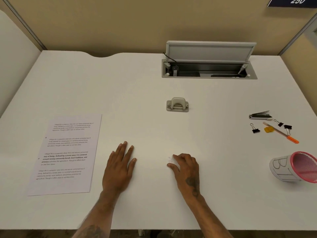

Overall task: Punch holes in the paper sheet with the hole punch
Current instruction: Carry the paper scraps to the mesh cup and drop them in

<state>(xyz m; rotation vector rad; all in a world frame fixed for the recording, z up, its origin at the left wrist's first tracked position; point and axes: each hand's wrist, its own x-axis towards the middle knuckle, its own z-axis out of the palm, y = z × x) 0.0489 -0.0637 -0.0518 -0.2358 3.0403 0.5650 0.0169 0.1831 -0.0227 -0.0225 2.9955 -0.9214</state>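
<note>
Both hands rest on the white table (154, 86), low in the frame. The left hand (119, 167) lies flat, fingers spread wide, holding nothing. The right hand (186, 167) sits with fingers curled under, nothing visible in its grip. The paper sheet (66, 153) lies flat at lower left, just beside the left hand. The hole punch (177, 104) stands alone at centre, well apart from both hands.

Right side of desk (154, 83) — binder clips (255, 129), pen (281, 132), tipped pink mesh cup (298, 167).
</note>
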